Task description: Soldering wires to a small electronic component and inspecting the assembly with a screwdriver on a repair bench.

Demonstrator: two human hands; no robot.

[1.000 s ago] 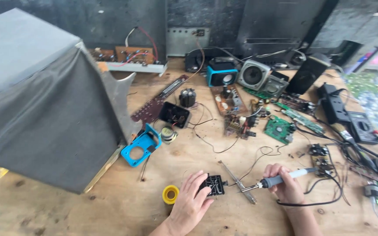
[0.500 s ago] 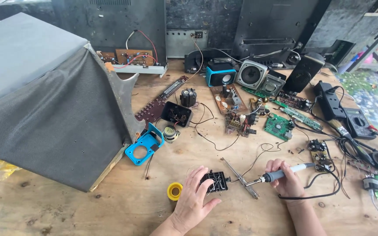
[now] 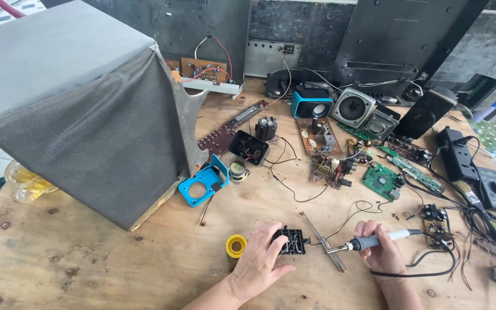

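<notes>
Small black circuit module (image 3: 291, 241) lies flat on the wood; grey-handled soldering iron (image 3: 368, 241) points at it
</notes>
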